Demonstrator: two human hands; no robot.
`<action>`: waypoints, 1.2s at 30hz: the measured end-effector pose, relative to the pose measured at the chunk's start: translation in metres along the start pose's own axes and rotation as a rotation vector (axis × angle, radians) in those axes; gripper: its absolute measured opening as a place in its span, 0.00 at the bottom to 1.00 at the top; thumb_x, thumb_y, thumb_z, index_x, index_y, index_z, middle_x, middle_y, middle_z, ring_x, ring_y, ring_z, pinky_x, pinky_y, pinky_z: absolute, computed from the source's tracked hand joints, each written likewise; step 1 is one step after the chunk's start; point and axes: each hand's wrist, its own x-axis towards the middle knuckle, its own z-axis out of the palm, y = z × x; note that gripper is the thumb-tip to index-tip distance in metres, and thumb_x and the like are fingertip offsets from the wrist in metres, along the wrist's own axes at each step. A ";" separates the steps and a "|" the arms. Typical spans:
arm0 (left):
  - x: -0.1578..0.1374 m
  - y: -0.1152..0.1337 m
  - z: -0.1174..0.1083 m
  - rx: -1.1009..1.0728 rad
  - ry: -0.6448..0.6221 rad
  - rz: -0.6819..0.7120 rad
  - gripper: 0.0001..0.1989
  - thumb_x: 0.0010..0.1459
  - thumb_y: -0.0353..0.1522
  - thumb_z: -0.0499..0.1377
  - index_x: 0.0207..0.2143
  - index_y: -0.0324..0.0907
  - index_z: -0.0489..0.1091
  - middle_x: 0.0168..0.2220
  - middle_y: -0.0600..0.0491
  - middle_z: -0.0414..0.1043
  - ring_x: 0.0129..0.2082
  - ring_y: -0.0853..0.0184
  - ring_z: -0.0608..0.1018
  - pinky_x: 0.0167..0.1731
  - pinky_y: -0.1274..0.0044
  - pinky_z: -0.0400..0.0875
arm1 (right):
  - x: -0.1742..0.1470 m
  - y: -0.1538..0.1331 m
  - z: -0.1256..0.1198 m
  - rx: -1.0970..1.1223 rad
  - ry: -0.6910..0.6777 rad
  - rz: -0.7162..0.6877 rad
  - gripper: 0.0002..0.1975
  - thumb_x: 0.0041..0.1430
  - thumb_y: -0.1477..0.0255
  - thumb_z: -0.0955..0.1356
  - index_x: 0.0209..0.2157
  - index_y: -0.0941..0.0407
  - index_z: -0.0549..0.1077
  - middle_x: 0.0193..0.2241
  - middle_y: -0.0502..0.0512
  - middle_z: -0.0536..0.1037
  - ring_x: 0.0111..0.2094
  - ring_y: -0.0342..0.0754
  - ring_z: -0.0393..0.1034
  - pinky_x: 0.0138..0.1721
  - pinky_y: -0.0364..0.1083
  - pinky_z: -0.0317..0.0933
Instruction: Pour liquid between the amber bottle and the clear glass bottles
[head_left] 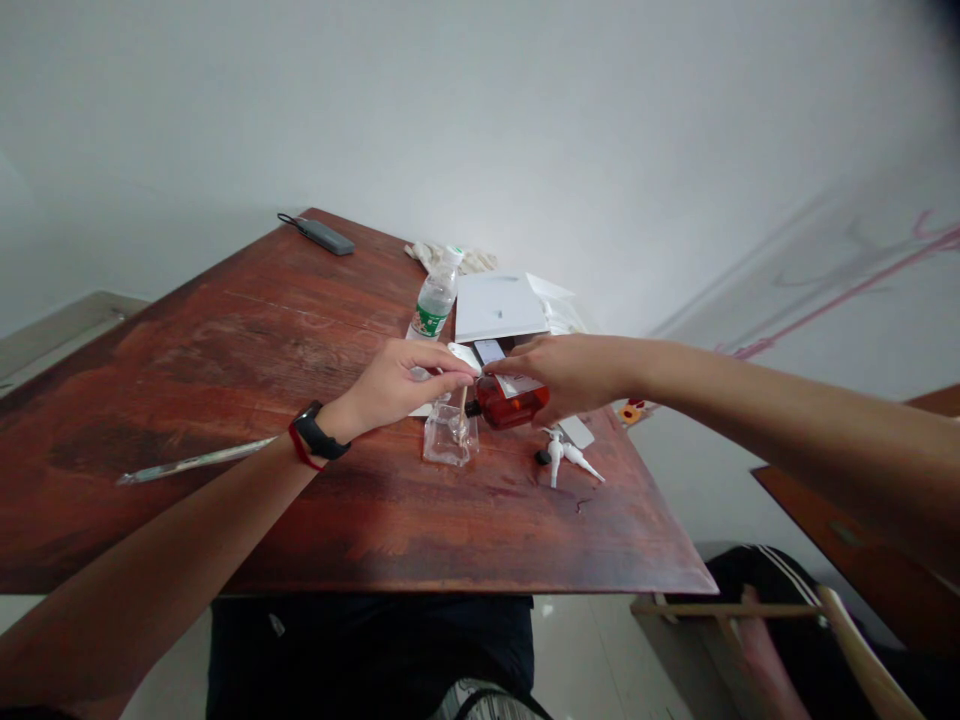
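My right hand is wrapped round a reddish-brown see-through bottle with a pale label. The bottle lies tipped on its side, its dark neck pointing left over a small clear plastic tray. My left hand pinches the top of a thin wooden stick, whose lower end reaches down into the tray. Whether liquid is flowing from the neck is too small to tell. To the right of the tray lie white nozzle tops and a small black cap.
Behind my hands stand a clear water bottle with a green label and a white box. A grey device sits at the back left, and a long clear packet lies at left. A person's leg shows lower right.
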 end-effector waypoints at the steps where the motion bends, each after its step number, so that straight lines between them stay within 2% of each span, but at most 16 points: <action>1: 0.000 0.000 0.000 0.001 0.000 0.000 0.08 0.64 0.38 0.69 0.37 0.43 0.85 0.38 0.49 0.87 0.39 0.63 0.86 0.42 0.74 0.80 | 0.000 0.000 0.000 -0.002 0.000 -0.001 0.28 0.54 0.67 0.75 0.58 0.53 0.76 0.41 0.56 0.85 0.38 0.53 0.76 0.38 0.48 0.61; 16: -0.001 0.001 -0.001 -0.008 0.003 0.007 0.06 0.64 0.35 0.69 0.37 0.43 0.85 0.38 0.49 0.87 0.39 0.63 0.87 0.42 0.75 0.80 | 0.000 -0.007 -0.004 -0.045 -0.024 0.045 0.29 0.53 0.69 0.75 0.58 0.54 0.75 0.41 0.58 0.84 0.39 0.56 0.76 0.36 0.48 0.61; 30: 0.000 -0.001 0.000 -0.002 0.002 0.026 0.06 0.64 0.34 0.68 0.38 0.42 0.85 0.38 0.49 0.87 0.39 0.63 0.87 0.43 0.75 0.80 | 0.002 -0.009 -0.007 -0.073 -0.041 0.064 0.31 0.53 0.69 0.75 0.60 0.53 0.74 0.42 0.58 0.84 0.40 0.56 0.76 0.38 0.48 0.62; 36: 0.000 0.000 -0.001 -0.001 -0.005 0.030 0.06 0.64 0.34 0.68 0.38 0.42 0.85 0.38 0.49 0.87 0.39 0.63 0.87 0.41 0.75 0.80 | 0.002 -0.007 -0.007 -0.057 -0.050 0.056 0.29 0.53 0.69 0.75 0.58 0.53 0.75 0.41 0.57 0.84 0.40 0.55 0.76 0.40 0.48 0.62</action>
